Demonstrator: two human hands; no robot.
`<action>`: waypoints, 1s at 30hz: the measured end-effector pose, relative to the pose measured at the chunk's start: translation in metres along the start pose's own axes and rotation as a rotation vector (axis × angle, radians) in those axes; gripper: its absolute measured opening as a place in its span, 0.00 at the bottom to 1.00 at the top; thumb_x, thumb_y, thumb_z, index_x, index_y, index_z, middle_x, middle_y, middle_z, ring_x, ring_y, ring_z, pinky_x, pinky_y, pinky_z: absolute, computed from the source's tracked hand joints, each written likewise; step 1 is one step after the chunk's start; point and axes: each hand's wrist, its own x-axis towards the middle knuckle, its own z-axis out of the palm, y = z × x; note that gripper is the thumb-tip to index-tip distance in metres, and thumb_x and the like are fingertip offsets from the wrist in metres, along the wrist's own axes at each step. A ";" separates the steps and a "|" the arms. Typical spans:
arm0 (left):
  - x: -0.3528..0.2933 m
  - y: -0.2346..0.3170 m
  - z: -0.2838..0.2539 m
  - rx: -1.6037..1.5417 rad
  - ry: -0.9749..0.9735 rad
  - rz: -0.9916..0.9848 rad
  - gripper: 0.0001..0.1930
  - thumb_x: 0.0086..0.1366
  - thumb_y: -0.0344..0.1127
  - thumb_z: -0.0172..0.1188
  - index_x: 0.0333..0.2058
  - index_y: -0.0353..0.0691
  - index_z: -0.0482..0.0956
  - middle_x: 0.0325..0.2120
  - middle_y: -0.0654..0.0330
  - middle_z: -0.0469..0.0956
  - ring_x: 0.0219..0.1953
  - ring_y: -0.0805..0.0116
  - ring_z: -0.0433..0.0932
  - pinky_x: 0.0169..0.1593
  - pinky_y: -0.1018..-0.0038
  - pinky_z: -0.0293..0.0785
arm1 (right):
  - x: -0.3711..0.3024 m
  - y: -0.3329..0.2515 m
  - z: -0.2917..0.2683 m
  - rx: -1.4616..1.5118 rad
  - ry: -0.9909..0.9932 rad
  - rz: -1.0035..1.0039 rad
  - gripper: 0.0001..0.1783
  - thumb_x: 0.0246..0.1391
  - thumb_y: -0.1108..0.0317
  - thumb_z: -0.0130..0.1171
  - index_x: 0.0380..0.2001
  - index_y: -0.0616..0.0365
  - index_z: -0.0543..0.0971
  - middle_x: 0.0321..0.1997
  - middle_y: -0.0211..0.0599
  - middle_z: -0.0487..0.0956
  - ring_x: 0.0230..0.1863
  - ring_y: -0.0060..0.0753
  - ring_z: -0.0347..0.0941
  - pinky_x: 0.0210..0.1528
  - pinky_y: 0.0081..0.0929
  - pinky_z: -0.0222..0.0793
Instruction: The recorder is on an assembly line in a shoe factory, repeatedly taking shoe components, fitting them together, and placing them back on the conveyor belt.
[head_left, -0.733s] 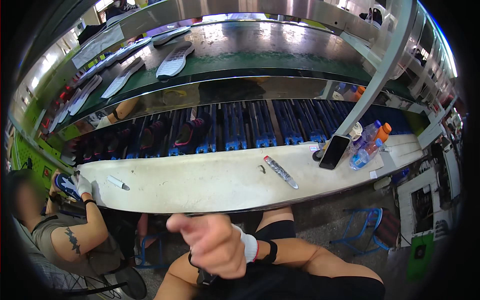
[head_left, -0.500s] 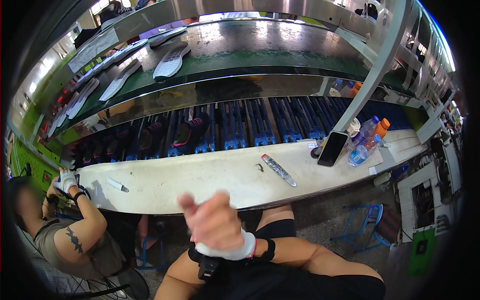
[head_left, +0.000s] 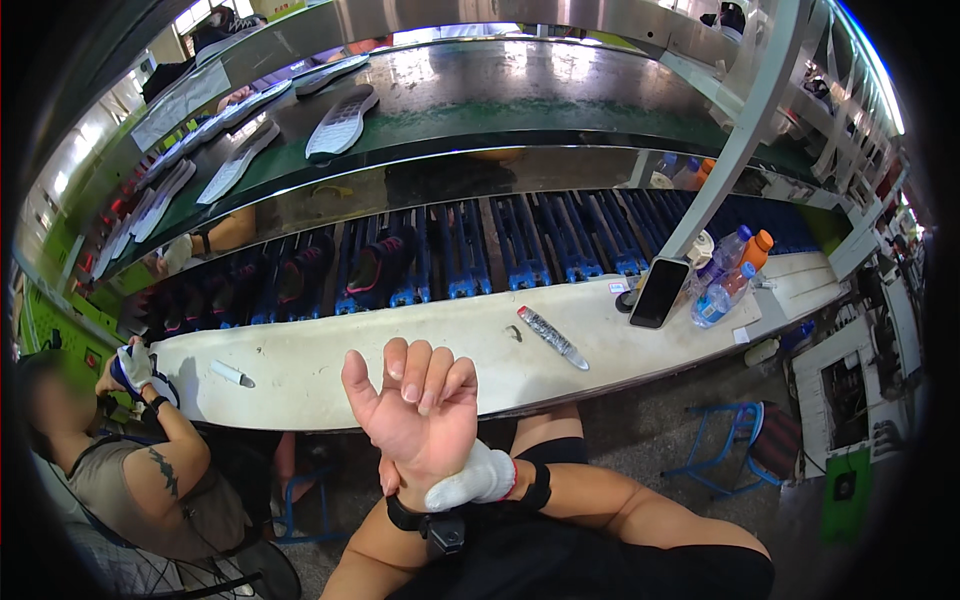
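My bare left hand (head_left: pixel 428 425) is raised in front of the white bench, palm toward me. Its fingers are loosely curled and apart, with nothing in them. Around the left wrist, just above a black strap with a small black device (head_left: pixel 445 533), my right hand (head_left: pixel 475 478) is closed; it wears a white glove with a red edge. Most of its fingers are hidden behind the wrist. On the bench, the nearest thing to my hands is a slim clear-and-dark tube with a red end (head_left: pixel 553 338).
A phone (head_left: pixel 660 292) leans by several bottles (head_left: pixel 722 296) at the right. A white tube (head_left: pixel 232 373) lies left. Dark shoes (head_left: pixel 380 262) sit on a blue slatted conveyor; pale soles (head_left: pixel 342 121) lie on the upper shelf. At left, a person (head_left: pixel 170 470) handles a shoe.
My left hand, blurred before, has turned and now shows its palm with the fingers raised. The gloved right hand has shifted slightly left and down at the wrist.
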 end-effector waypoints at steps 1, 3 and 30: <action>0.002 -0.001 -0.001 -0.024 0.012 0.004 0.25 0.79 0.57 0.61 0.28 0.47 0.70 0.17 0.69 0.65 0.20 0.74 0.62 0.34 0.71 0.60 | -0.001 0.001 -0.002 0.002 0.000 0.001 0.33 0.50 0.55 0.80 0.54 0.62 0.81 0.51 0.39 0.83 0.56 0.33 0.80 0.62 0.32 0.74; 0.003 0.001 0.000 -0.041 0.022 0.017 0.25 0.78 0.58 0.61 0.27 0.47 0.70 0.17 0.69 0.65 0.20 0.74 0.62 0.34 0.70 0.60 | 0.000 -0.001 -0.004 -0.021 0.001 0.012 0.32 0.51 0.56 0.80 0.54 0.62 0.81 0.51 0.38 0.82 0.57 0.32 0.79 0.63 0.33 0.74; 0.004 0.018 -0.029 -0.233 -0.563 -0.626 0.23 0.82 0.63 0.55 0.40 0.47 0.74 0.23 0.70 0.76 0.28 0.77 0.72 0.42 0.71 0.67 | -0.019 0.064 -0.023 -0.443 0.438 -0.044 0.16 0.72 0.62 0.69 0.59 0.53 0.84 0.59 0.29 0.84 0.60 0.23 0.81 0.61 0.23 0.79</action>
